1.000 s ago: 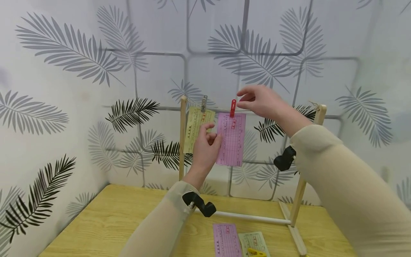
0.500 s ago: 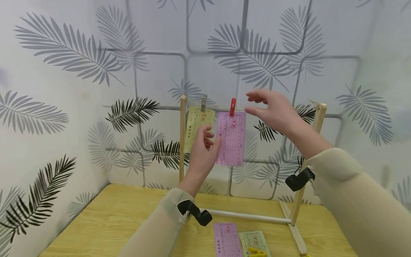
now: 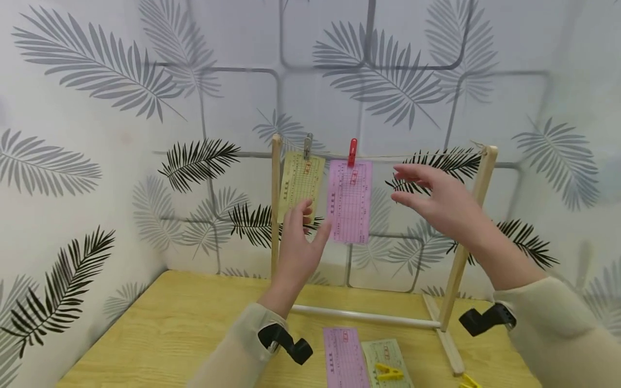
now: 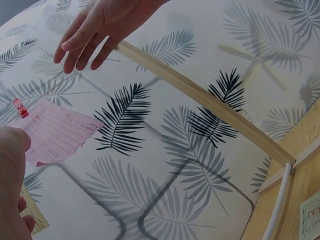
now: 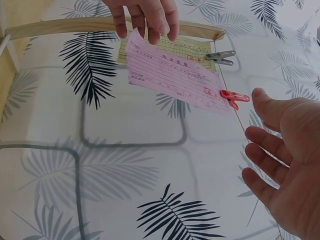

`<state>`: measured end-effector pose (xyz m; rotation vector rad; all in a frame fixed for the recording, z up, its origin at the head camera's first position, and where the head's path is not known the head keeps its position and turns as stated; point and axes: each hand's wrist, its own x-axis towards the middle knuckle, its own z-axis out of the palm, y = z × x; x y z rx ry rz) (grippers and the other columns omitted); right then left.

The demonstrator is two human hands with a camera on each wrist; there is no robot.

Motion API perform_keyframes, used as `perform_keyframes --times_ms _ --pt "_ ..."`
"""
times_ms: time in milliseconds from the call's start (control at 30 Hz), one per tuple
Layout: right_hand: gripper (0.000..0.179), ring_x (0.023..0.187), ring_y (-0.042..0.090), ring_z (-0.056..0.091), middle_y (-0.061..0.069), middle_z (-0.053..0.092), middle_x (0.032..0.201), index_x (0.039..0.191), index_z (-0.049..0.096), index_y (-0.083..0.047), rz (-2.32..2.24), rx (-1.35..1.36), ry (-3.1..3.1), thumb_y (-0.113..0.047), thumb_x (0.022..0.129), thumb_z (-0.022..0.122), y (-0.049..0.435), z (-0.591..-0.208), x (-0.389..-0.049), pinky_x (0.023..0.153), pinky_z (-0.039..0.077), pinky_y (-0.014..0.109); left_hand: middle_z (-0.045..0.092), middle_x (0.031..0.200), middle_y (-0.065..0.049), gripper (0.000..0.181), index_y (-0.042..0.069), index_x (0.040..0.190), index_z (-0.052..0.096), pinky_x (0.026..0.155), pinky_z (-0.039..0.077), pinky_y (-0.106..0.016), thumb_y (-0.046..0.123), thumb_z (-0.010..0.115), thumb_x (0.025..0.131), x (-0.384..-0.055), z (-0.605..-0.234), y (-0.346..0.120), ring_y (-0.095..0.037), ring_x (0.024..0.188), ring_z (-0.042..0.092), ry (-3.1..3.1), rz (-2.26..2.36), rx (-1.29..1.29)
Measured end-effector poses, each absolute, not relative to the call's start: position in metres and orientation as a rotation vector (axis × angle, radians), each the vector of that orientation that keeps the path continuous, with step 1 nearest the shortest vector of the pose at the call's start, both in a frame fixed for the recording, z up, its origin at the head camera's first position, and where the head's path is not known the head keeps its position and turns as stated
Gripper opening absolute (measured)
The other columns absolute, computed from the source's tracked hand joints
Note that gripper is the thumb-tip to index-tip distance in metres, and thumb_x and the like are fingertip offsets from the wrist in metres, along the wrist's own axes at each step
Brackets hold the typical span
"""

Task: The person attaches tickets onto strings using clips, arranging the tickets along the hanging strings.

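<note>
A pink printed slip point(image 3: 350, 205) hangs from a string line, held by a red clothespin point(image 3: 352, 152). To its left a yellow slip point(image 3: 297, 180) hangs under a grey clothespin point(image 3: 308, 146). My left hand point(image 3: 299, 237) is beside the pink slip's left edge, fingers relaxed and holding nothing, and covers the lower part of the yellow slip. My right hand point(image 3: 434, 202) is off to the right of the pink slip, thumb and fingers apart with nothing between them. The right wrist view shows the red clothespin near the right thumb, with a gap between.
The string runs between two wooden posts point(image 3: 463, 258), joined low down by a white rod point(image 3: 368, 317). On the table point(image 3: 160, 334) lie a second pink slip point(image 3: 345, 355) and a pale green slip point(image 3: 380, 350) with a yellow clothespin point(image 3: 388, 372) on it. Another yellow clothespin point(image 3: 469, 381) lies further right.
My right hand has moved away from the red clothespin, to the right and down. My left hand has come off the pink slip's edge and lowered slightly. The slip stays hanging.
</note>
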<state>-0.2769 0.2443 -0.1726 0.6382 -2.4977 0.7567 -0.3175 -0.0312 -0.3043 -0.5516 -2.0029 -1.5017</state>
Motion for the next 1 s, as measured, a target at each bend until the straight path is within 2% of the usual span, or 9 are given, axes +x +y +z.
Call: perform_keyframes --times_ms 300,700,833,1000 --pt "0.062 0.142 0.044 0.055 0.016 0.063 0.154 0.161 0.054 -0.008 0.774 0.676 -2.496 -0.027 0.107 0.077 0.263 -0.228 -0.259 0.115 0.042 0.069 0.047 0.162 -0.013 0.078 0.015 0.172 0.033 0.118 0.045 -0.051 0.035 0.073 0.108 -0.304 -0.329 -0.032 -0.032 0.147 0.047 -2.072 -1.492 -0.526" --pt "0.062 0.137 0.043 0.060 0.012 0.066 0.151 0.159 0.057 -0.010 0.883 0.623 -2.561 -0.030 0.105 0.080 0.277 -0.290 -0.241 0.109 0.045 0.073 0.047 0.161 -0.006 0.082 0.020 0.173 0.031 0.116 0.046 -0.054 0.037 0.075 0.106 -0.292 -0.357 -0.034 -0.030 0.145 0.047 -2.111 -1.512 -0.496" --pt "0.060 0.134 0.041 0.063 0.011 0.068 0.148 0.158 0.060 -0.010 0.898 0.623 -2.558 -0.028 0.104 0.080 0.279 -0.307 -0.237 0.107 0.049 0.071 0.047 0.161 -0.007 0.081 0.023 0.173 0.032 0.116 0.047 -0.055 0.037 0.075 0.106 -0.287 -0.366 -0.035 -0.030 0.145 0.048 -2.127 -1.480 -0.485" --pt "0.059 0.128 0.039 0.066 0.010 0.070 0.144 0.156 0.062 -0.010 0.942 0.622 -2.561 -0.024 0.103 0.082 0.280 -0.330 -0.235 0.105 0.050 0.069 0.048 0.161 -0.012 0.081 0.018 0.173 0.031 0.115 0.046 -0.059 0.036 0.074 0.107 -0.283 -0.379 -0.037 -0.035 0.145 0.048 -2.141 -1.446 -0.511"
